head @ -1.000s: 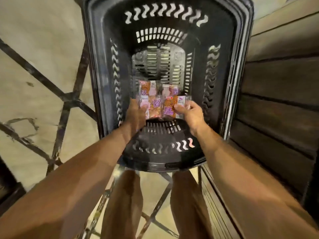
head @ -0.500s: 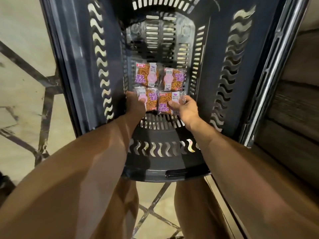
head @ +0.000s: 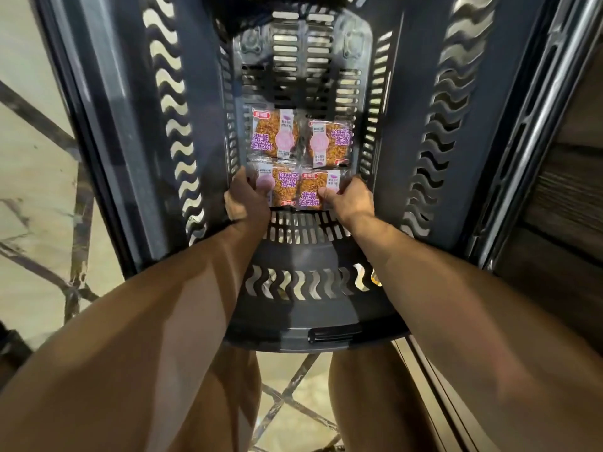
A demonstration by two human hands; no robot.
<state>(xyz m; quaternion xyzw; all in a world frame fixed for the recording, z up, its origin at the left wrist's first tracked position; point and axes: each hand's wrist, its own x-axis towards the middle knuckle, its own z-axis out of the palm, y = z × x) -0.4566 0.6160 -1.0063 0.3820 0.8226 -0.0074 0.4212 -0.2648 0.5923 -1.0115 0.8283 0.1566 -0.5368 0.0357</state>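
Note:
Both my arms reach down into a deep dark plastic basket [head: 182, 132] with wavy slots in its walls. On its slotted bottom lie several clear snack packets with orange cakes and purple print, set two by two. The far pair [head: 301, 138] lies untouched. My left hand [head: 246, 199] holds the near-left packet [head: 280, 185] at its left edge. My right hand [head: 350, 199] pinches the near-right packet [head: 315, 190] at its right edge, thumb on top.
The basket stands on a pale tiled floor [head: 36, 164] with dark lines. A dark wooden slatted wall [head: 567, 197] runs along the right side. My legs [head: 228, 402] show below the basket's near rim [head: 313, 337].
Both hands have gone deeper into the basket with the two near packets, which now lie on the bottom just in front of the far pair. The camera has moved closer.

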